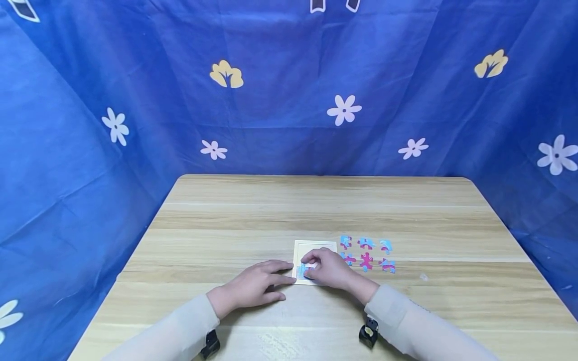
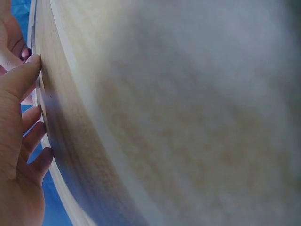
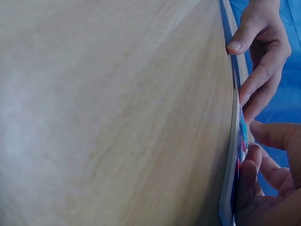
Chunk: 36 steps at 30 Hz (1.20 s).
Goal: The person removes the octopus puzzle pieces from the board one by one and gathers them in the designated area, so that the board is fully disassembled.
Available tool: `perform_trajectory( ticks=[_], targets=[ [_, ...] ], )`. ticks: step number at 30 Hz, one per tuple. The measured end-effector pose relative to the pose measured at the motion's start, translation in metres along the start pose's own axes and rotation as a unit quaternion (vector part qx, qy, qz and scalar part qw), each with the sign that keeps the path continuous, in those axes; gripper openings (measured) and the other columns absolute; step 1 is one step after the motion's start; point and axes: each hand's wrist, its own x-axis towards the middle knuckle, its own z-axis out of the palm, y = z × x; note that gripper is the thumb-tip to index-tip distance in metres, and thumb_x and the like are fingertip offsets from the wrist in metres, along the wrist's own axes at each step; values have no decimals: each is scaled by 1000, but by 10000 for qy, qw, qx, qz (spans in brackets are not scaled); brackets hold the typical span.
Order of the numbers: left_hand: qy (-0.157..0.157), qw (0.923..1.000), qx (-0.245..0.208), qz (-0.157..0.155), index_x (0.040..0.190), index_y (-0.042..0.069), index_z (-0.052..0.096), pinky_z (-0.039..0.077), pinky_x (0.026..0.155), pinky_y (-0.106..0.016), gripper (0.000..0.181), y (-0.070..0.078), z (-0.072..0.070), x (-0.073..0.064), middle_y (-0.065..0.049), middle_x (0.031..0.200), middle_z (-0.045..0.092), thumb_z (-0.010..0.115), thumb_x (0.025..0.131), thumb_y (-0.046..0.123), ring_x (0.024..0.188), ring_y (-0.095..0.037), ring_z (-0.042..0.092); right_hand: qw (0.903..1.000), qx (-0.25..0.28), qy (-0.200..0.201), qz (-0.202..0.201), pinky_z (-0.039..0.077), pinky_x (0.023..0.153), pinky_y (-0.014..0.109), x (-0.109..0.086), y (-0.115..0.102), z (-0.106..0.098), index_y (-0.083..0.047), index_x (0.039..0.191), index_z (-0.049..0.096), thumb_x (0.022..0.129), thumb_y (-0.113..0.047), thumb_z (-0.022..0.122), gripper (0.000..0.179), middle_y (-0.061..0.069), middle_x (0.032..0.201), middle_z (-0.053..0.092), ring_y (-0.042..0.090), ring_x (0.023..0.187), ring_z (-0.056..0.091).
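Note:
A small pale wooden puzzle tray (image 1: pixel 315 242) lies flat on the table, with blue puzzle pieces (image 1: pixel 300 272) in its lower left corner. My right hand (image 1: pixel 331 269) is over the tray, thumb and fingers bent around a blue and red puzzle piece (image 1: pixel 309 268) that they partly hide. In the right wrist view, the right hand (image 3: pixel 273 174) is close against the coloured pieces (image 3: pixel 243 136) at the tray's edge. My left hand (image 1: pixel 255 284) rests with extended fingers at the tray's left edge, its fingertips touching the rim.
Several loose pink and blue puzzle pieces (image 1: pixel 366 260) lie in two rows right of the tray. A small clear scrap (image 1: pixel 423 277) is farther right on the wooden table (image 1: pixel 217 215). A blue patterned curtain (image 1: pixel 280 115) hangs behind and at both sides.

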Motion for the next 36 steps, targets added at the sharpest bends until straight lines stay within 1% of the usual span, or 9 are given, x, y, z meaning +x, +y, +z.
perform_trajectory(
  ticks=[4, 8, 11, 16, 20, 26, 29, 32, 36],
  targets=[
    [-29, 10000, -58, -42, 123, 18, 66, 40, 103, -41, 41, 1, -1, 0, -9, 136, 52, 68, 86, 37, 124, -25, 48, 10000, -14, -34, -26, 46, 69, 25, 0, -1, 0, -15, 94, 71, 78, -17, 76, 17, -4, 89, 58, 10, 77, 52],
    [3, 10000, -65, -28, 123, 18, 66, 40, 103, -42, 41, 1, -2, 0, -10, 135, 52, 69, 86, 37, 124, -26, 48, 9999, -125, -31, -8, 46, 71, 26, 1, 1, 0, -14, 101, 71, 78, -18, 75, 24, -4, 92, 59, 10, 79, 53],
    [11, 10000, -61, -28, 123, 18, 66, 40, 103, -42, 42, 1, -2, 1, -10, 135, 52, 69, 86, 37, 124, -26, 49, 9998, -172, -24, -13, 47, 71, 26, 1, 1, 0, -13, 103, 72, 76, -18, 75, 27, -4, 91, 59, 10, 79, 54],
    [-20, 9999, -82, -64, 123, 19, 66, 39, 104, -41, 42, 1, -2, 0, -9, 136, 52, 68, 86, 38, 125, -25, 48, 9999, -141, -52, -33, 48, 69, 26, 0, 1, 0, -11, 104, 71, 73, -14, 76, 32, -2, 92, 58, 8, 73, 54],
    [-4, 9999, -83, -63, 123, 18, 66, 38, 105, -40, 42, 1, -1, 0, -9, 136, 52, 69, 86, 38, 125, -25, 48, 9998, -201, -49, -26, 48, 69, 26, 0, 1, 1, -12, 105, 71, 72, -13, 77, 34, -3, 93, 57, 6, 69, 53],
    [53, 9999, -106, -28, 123, 18, 66, 39, 104, -41, 42, 1, -1, 1, -9, 135, 52, 69, 85, 37, 124, -26, 48, 9997, -250, -55, 6, 47, 71, 27, -1, -2, 1, -13, 99, 70, 72, -12, 77, 28, -4, 92, 57, 7, 72, 53],
    [68, 9999, -125, -25, 122, 18, 66, 39, 104, -40, 42, 1, -1, 1, -9, 135, 52, 70, 85, 37, 124, -26, 49, 9996, -262, -63, 9, 48, 71, 28, -2, -4, 0, -12, 101, 70, 72, -11, 77, 30, -3, 92, 58, 8, 73, 54],
    [73, 9999, -122, -25, 122, 18, 66, 39, 104, -40, 42, 1, -1, 1, -9, 135, 53, 70, 85, 36, 124, -26, 49, 9995, -316, -33, -8, 49, 74, 29, -2, -5, 0, -10, 107, 69, 73, -11, 77, 36, -1, 94, 58, 9, 76, 55],
    [78, 9999, -135, -19, 122, 17, 66, 39, 104, -40, 42, 1, -1, 1, -9, 135, 53, 70, 85, 36, 123, -26, 49, 9991, -426, 18, -57, 48, 77, 32, -1, -5, 0, -10, 106, 70, 71, -14, 78, 35, -1, 94, 58, 13, 82, 55]
  ],
)
